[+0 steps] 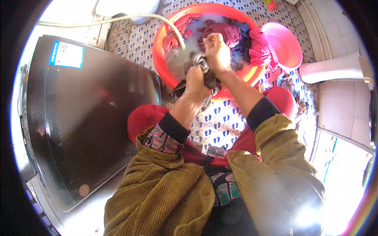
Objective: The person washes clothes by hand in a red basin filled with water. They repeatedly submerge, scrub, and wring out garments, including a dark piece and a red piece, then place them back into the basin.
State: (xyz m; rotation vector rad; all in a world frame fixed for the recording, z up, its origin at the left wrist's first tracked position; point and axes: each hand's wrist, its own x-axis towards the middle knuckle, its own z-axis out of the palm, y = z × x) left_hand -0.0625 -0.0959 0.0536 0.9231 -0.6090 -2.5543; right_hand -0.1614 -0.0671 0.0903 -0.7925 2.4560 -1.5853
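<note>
My left hand [197, 84] grips a dark grey wet cloth [197, 59] at the near side of a large red-orange plastic tub [159, 63]. Against the same bunched cloth, my right hand [218, 56] is closed, its fingers partly hidden. Cloudy water [177, 60] fills the tub's left part. A maroon garment [221, 32] bulges out of the water beyond my right hand, with dark blue clothing [242, 38] beside it. Red clothing [171, 42] lies along the left wall. A pink checked cloth [261, 50] hangs over the right rim. One pale hose [174, 28] ends just above the water.
A dark appliance cabinet [88, 112] bearing a label stands close on the left. Right of the tub is a pink basin [282, 44], near a white pedestal [330, 68]. More clothes [299, 103] lie on the footprint-patterned floor [217, 126]. My knees flank the tub's near side.
</note>
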